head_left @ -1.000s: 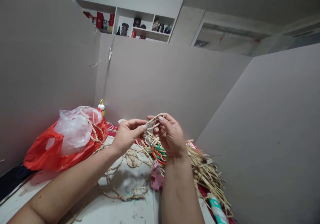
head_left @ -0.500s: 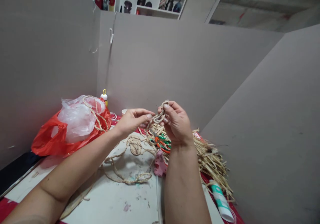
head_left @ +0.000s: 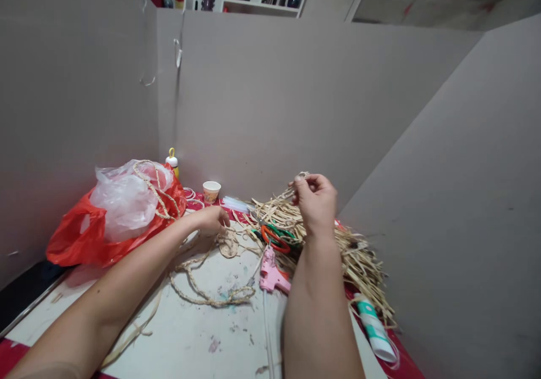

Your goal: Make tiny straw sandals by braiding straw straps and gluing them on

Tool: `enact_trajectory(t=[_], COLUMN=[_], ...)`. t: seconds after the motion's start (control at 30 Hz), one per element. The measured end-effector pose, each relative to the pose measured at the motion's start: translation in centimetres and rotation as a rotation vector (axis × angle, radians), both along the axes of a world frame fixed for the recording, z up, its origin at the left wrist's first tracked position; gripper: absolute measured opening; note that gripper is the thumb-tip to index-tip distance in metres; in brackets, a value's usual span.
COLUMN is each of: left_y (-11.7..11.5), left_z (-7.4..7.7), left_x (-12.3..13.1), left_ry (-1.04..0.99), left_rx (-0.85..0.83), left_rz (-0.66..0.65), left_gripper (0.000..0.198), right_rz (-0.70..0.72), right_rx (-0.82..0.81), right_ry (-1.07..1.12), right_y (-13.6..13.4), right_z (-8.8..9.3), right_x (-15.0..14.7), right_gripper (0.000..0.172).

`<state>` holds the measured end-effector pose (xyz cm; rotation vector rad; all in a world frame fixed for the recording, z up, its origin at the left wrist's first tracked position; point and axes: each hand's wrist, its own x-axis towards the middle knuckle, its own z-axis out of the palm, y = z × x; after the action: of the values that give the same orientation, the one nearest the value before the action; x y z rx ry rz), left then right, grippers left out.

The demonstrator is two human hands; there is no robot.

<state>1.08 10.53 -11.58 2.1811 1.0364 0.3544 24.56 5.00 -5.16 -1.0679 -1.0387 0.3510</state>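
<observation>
My right hand (head_left: 315, 201) is raised above a pile of straw strips (head_left: 338, 255), its fingers pinched on the end of a braided straw cord (head_left: 301, 177). My left hand (head_left: 211, 221) is down on the white board, fingers curled over the cord beside a small coiled straw disc (head_left: 229, 243). More braided cord (head_left: 203, 291) loops across the board between my arms. A pink glue gun (head_left: 273, 275) lies just left of my right forearm.
A red plastic bag (head_left: 105, 227) with a clear bag and cord on top sits at the left. A paper cup (head_left: 211, 191) and a yellow-capped bottle (head_left: 172, 159) stand by the back partition. Orange-and-green scissors (head_left: 276, 238) lie on the straw. A teal-and-white tube (head_left: 374, 328) lies at right. Grey partitions enclose the space.
My hands have parted: the left dropped from the cord to the board by the coil, while the right moved right, still pinching the cord end. The camera tilted down.
</observation>
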Motion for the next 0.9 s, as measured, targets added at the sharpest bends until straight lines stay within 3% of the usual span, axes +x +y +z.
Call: enact_trajectory(t=[0.17,0.37,0.6,0.7,0.9], left_y=[0.3,0.6,-1.1,-1.9,-3.8], left_z=[-0.2,0.7,3.6,4.6,6.6], left_x=[0.0,-0.4,-0.5,-0.5,-0.5], left_ry=[0.014,-0.292,-0.708,-0.857,-1.017], left_rx=[-0.063,-0.156,-0.267,-0.284,-0.319], left_rz=[-0.069,-0.045,0.057,0.107,0.113], left_gripper=[0.018,0.018,0.022,0.02,0.016], right_rz=[-0.009,0.088,0.427,0.593,0.729], right_rx=[-0.212,-0.361,-0.382,-0.347,-0.303], right_ry=[-0.046,-0.062,-0.074,-0.068,-0.069], right_y=[2.6,3.9,1.4,-0.1,-1.7], right_z=[-2.9,-4.7,-2.9,-1.6,0.0], right_x=[0.9,1.3,0.2,-0.3,-1.4], right_gripper=[0.02,0.032,0.021,0.025,0.024])
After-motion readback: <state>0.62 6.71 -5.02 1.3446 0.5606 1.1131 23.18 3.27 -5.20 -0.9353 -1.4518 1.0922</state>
